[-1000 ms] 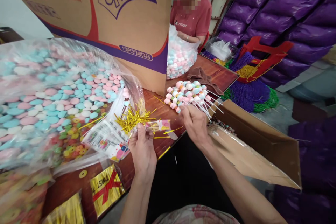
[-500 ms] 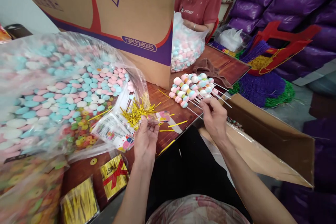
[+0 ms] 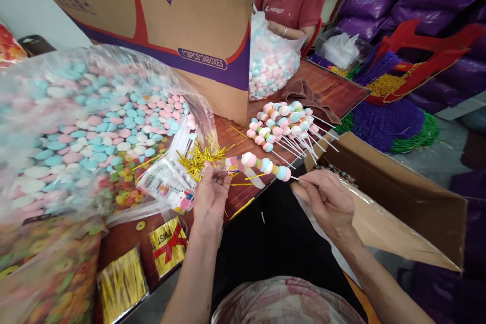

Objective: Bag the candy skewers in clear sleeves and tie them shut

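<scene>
My right hand pinches the white stick of a candy skewer with pink, white and blue pieces. The skewer points left, and its tip meets the mouth of a small clear printed bag held in my left hand. Just beyond the left hand lies a heap of gold twist ties on a stack of printed bags. Further back, a pile of finished candy skewers rests on the red-brown table.
A large clear sack of pastel candies fills the left. Behind stands a big cardboard carton. Packs of gold twist ties lie near the front edge. An open cardboard box sits on the right. A person in a red shirt handles another candy sack.
My right hand left the skewer pile with one skewer and drew it toward me, bringing its tip to the small bag in my left hand. The view shifted slightly.
</scene>
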Available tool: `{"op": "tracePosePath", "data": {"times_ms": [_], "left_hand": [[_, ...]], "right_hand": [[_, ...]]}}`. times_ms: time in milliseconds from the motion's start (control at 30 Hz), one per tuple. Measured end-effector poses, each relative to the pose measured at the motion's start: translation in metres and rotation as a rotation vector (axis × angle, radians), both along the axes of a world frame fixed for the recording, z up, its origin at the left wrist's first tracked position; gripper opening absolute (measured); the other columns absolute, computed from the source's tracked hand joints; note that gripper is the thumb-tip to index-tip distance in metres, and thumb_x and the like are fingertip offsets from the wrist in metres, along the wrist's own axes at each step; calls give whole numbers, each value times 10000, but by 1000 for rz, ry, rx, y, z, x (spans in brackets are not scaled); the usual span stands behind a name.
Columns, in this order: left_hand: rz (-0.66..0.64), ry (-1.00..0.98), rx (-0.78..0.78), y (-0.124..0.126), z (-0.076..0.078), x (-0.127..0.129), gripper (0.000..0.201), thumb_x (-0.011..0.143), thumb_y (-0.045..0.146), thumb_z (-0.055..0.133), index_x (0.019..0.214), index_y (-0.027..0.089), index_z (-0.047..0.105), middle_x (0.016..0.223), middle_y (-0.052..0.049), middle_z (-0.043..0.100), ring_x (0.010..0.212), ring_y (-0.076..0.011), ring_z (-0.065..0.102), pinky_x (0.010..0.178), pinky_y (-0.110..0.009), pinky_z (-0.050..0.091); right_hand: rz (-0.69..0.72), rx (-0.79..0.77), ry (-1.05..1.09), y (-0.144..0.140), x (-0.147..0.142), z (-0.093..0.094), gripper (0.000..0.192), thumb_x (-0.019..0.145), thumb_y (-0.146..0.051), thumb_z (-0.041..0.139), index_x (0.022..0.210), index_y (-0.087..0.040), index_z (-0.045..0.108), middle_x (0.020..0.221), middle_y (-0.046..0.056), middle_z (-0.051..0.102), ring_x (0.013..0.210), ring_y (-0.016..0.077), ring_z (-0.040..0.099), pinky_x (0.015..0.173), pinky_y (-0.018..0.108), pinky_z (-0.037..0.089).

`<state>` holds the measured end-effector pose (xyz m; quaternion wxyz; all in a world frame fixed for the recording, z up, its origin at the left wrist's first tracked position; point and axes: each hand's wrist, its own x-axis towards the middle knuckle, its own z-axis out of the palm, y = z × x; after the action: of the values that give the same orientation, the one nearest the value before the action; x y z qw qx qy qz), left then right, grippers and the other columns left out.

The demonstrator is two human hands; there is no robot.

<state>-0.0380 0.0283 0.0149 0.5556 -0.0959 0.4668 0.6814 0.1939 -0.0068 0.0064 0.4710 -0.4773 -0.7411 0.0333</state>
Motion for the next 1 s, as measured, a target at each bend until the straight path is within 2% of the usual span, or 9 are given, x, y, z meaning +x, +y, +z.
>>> {"op": "tracePosePath", "data": {"times_ms": [167, 300, 400, 533, 633, 733, 1000], "left_hand": [[39, 127, 52, -2, -7, 2, 189, 871, 236, 679, 734, 143, 587, 621, 15, 617, 580, -94, 609, 590, -216, 495], [53, 241, 144, -5, -11, 5, 265, 714, 291, 822, 751, 144, 604, 686, 23, 639, 629, -96, 615, 646, -237, 515], [36, 363, 227, -7, -12, 8, 322, 657, 348, 849, 721, 145, 607, 697, 28, 627, 644, -91, 600, 677, -242, 519], [25, 478, 315, -7, -13, 13, 324, 671, 395, 831, 724, 153, 621, 708, 23, 611, 662, -99, 587, 695, -252, 523], [-46, 502, 372, -8, -15, 17, 303, 704, 411, 806, 775, 163, 646, 776, -1, 643, 719, -124, 616, 727, -275, 535], [-95, 478, 361, -8, -17, 19, 275, 733, 399, 785, 789, 166, 650, 795, -10, 655, 731, -134, 632, 735, -286, 546], [-83, 499, 336, -7, -22, 13, 262, 723, 375, 796, 811, 178, 649, 797, -1, 660, 705, -119, 642, 716, -258, 551]], "right_hand": [[-12, 147, -246, -3, 11, 4, 178, 849, -46, 650, 930, -205, 647, 822, 36, 708, 733, 180, 628, 697, 355, 386], [-2, 194, -312, -8, 12, 8, 207, 826, -35, 672, 938, -207, 655, 810, 28, 707, 690, 168, 605, 676, 353, 359], [21, 81, -172, -10, 10, 9, 177, 847, -48, 651, 921, -208, 655, 828, 28, 693, 734, 171, 622, 702, 351, 397], [65, -101, 20, -8, 7, 8, 136, 884, -89, 618, 904, -217, 658, 831, 21, 673, 787, 171, 622, 735, 345, 445], [101, -219, 89, -7, 2, 5, 103, 905, -140, 607, 877, -221, 664, 809, 19, 660, 764, 168, 608, 705, 335, 452], [116, -340, 203, -5, -4, 3, 114, 919, -196, 600, 819, -214, 653, 778, 19, 630, 726, 161, 591, 655, 315, 450], [204, -501, 170, -3, -3, 4, 171, 947, -232, 549, 824, -207, 666, 696, -12, 504, 617, 125, 484, 575, 277, 384]]}}
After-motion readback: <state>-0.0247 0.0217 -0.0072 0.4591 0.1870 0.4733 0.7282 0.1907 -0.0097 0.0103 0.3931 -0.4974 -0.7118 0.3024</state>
